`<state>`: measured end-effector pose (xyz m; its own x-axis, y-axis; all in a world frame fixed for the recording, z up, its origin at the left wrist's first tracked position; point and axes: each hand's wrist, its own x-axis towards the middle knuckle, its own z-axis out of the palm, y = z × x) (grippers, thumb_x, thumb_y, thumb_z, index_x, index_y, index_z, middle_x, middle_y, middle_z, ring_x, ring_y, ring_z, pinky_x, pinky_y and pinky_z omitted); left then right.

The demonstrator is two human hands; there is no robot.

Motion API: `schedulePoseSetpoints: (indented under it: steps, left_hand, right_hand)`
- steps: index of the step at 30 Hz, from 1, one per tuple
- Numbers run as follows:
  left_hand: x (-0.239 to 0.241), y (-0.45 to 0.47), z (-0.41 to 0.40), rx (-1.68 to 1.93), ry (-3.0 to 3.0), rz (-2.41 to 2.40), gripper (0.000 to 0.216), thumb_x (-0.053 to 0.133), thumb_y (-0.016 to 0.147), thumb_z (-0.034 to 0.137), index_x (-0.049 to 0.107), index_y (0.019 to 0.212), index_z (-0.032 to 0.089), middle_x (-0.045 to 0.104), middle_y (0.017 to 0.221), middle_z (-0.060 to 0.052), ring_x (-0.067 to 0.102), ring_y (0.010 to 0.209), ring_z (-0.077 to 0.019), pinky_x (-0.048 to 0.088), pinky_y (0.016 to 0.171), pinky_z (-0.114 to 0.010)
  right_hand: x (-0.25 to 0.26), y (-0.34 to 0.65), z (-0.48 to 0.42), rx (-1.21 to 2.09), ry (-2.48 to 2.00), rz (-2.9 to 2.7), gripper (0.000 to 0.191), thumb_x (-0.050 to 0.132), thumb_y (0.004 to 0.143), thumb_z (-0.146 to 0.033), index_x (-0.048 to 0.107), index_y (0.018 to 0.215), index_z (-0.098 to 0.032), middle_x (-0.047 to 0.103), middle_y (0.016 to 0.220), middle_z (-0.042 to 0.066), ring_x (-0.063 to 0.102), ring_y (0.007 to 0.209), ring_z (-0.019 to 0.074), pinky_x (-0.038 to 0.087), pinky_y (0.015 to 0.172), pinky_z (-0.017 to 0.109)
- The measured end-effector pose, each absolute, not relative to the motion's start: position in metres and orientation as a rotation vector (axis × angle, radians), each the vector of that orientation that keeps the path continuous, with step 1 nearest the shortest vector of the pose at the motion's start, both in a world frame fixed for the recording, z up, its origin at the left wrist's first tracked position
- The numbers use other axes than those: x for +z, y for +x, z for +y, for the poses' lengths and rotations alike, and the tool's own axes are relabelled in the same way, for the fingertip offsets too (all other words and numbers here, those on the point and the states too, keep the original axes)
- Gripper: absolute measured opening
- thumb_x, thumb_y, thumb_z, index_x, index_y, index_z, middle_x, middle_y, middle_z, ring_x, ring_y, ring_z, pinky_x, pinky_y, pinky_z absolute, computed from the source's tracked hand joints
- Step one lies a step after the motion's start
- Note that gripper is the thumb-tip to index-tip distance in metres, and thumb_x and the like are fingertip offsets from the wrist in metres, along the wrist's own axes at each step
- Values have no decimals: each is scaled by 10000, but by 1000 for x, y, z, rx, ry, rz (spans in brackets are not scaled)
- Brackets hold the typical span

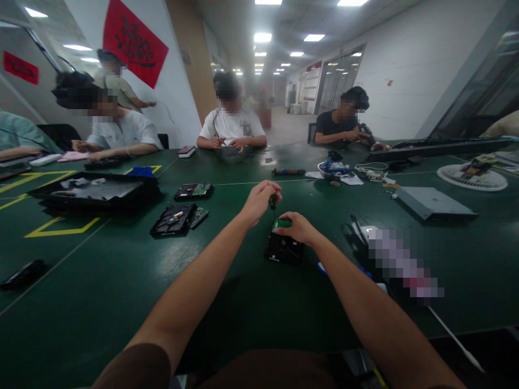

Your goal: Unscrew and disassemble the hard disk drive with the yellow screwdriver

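My left hand (258,203) is closed around the handle of a small screwdriver (273,202). Its thin shaft points down at the hard drive (284,249), a black case lying on the table in front of me. At the drive's far end is a green circuit board (281,223), with my right hand (299,227) pinching it between thumb and fingers. Whether the board is still joined to the drive I cannot tell. The screwdriver's tip is too small to make out against the board.
Left of my hands lie another hard drive (173,220), a loose circuit board (199,218) and a drive with its board showing (193,191). A black tray (97,201) stands farther left. At right are a grey metal box (436,202) and a white fan grille (472,178). People sit opposite.
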<state>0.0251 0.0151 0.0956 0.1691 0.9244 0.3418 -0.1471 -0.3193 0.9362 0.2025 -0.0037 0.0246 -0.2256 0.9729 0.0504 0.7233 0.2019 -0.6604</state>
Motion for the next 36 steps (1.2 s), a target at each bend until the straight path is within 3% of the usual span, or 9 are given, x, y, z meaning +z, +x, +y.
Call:
schedulePoseSetpoints:
  steps: [8, 16, 25, 31, 36]
  left_hand:
    - [93, 26, 18, 1438, 1485, 916, 97, 640, 828, 283, 664, 815, 191, 684, 785, -23, 609, 741, -156, 462, 689, -270]
    - [95, 26, 15, 1412, 1527, 864, 113, 593, 870, 280, 658, 856, 189, 722, 804, -40, 653, 774, -169, 492, 731, -292]
    - [95, 25, 16, 1357, 1446, 820, 124, 581, 869, 294, 650, 883, 191, 703, 761, -29, 639, 708, -161, 480, 668, -280]
    - [93, 25, 18, 1436, 1509, 906, 119, 667, 830, 307, 663, 792, 194, 677, 773, -16, 606, 731, -153, 466, 675, -270]
    - [96, 26, 14, 1322, 1496, 795, 154, 601, 871, 311, 681, 882, 180, 722, 777, -44, 649, 734, -170, 487, 707, -299]
  right_hand:
    - [23, 202, -4, 704, -1581, -2019, 498, 877, 729, -492, 754, 1151, -258, 746, 1162, 70, 687, 1090, 259, 515, 946, 367]
    - [23, 202, -3, 696, -1578, -2026, 494, 876, 726, -499, 757, 1142, -261, 748, 1162, 69, 688, 1091, 261, 517, 945, 364]
    - [22, 203, -3, 699, -1580, -2019, 511, 877, 723, -503, 752, 1153, -255, 743, 1176, 68, 684, 1101, 255, 513, 960, 366]
    - [26, 203, -5, 710, -1597, -2015, 507, 877, 730, -498, 750, 1157, -254, 740, 1180, 72, 684, 1097, 254, 515, 953, 362]
    - [28, 202, -6, 704, -1605, -2014, 522, 881, 724, -488, 747, 1169, -249, 738, 1185, 74, 680, 1120, 258, 507, 978, 369]
